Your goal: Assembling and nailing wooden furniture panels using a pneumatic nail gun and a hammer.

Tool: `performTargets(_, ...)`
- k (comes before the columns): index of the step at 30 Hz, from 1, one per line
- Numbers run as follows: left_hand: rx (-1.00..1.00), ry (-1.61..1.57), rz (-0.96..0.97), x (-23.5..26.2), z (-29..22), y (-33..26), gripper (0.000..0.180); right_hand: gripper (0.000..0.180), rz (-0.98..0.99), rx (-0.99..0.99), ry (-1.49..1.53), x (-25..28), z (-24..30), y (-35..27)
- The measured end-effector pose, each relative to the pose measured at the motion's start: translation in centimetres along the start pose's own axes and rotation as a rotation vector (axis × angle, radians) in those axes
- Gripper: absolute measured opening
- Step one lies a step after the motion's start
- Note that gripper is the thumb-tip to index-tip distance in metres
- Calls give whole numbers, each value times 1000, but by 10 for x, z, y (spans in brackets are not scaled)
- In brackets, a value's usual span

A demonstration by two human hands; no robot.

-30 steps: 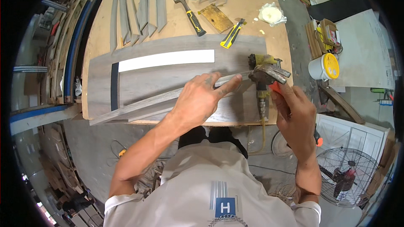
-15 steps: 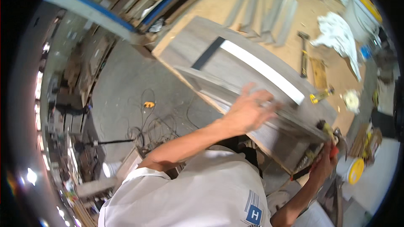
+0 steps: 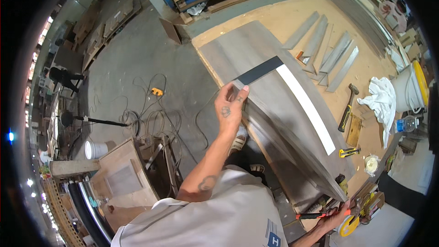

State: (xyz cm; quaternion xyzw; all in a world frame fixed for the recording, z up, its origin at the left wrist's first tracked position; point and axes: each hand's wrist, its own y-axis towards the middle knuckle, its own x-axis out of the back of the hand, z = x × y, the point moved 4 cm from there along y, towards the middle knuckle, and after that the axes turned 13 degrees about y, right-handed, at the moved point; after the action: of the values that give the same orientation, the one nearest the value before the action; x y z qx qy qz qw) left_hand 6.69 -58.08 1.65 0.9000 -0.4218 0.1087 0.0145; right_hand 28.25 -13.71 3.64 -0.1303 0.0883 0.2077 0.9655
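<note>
My left hand [image 3: 230,108] grips the far left end of a narrow grey wood-grain board [image 3: 283,135], its thumb on the top edge beside a black strip [image 3: 260,70]. This board stands on edge along the near side of a wide flat grey panel [image 3: 244,41]. Across the panel, a white strip [image 3: 307,107] runs from the end of the black one toward the right. At the board's near right end, my right hand [image 3: 336,219] is closed around a red-and-black hand tool [image 3: 315,215], whose exact kind is unclear.
A hammer [image 3: 348,108], a yellow utility knife [image 3: 349,152], and several grey strips [image 3: 315,41] lie on the plywood table [image 3: 302,9]. A white rag [image 3: 379,103] and a bucket [image 3: 409,91] sit at right. Cables [image 3: 157,121] coil on the floor at left.
My left hand has moved left along the standing board and now grips its far end. The right hand stays near the other end with the red tool. The view has shifted.
</note>
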Motion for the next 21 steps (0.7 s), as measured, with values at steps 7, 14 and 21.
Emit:
performTargets(7, -27, 26, 113, 9, 55, 14, 47, 46, -60, 53, -96, -13, 2, -6)
performTargets(14, -35, 232, 347, 1, 160, 13, 59, 48, -69, 79, -159, 2, -8, 0)
performTargets(21, -57, 284, 269, 19, 161, 3, 48, 29, 74, 45, -29, -10, -23, 29)
